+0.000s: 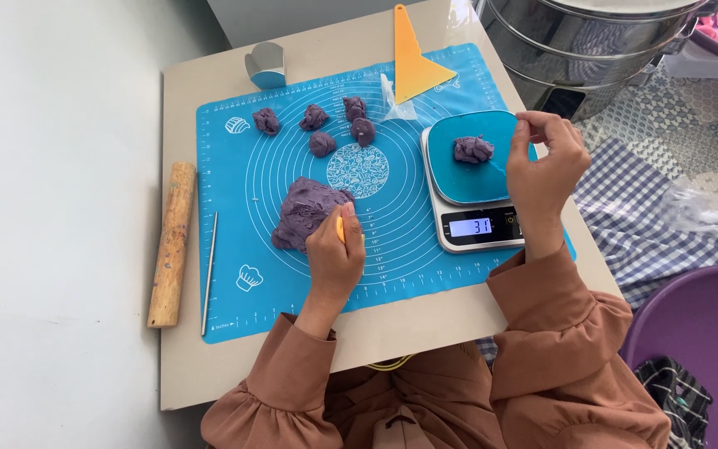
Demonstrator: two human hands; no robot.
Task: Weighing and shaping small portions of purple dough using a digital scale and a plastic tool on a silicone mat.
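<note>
A big lump of purple dough (305, 212) lies on the blue baking mat (392, 241). My left hand (336, 254) rests beside its right edge, closed on a small yellow tool (341, 229). A kitchen scale (474, 187) with a blue platform stands at the mat's right side, and a small purple dough piece (473, 150) sits on it. My right hand (544, 166) hovers over the scale's right edge, fingertips pinched together near the platform; I cannot tell whether they hold anything. Several small dough pieces (322, 125) lie at the mat's far side.
A wooden rolling pin (172, 244) and a thin metal rod (209, 273) lie left of the mat. A yellow scraper (413, 56) and a metal cup (266, 66) sit at the far edge. A steel steamer pot (592, 46) stands at the right, a purple basin (700, 341) below.
</note>
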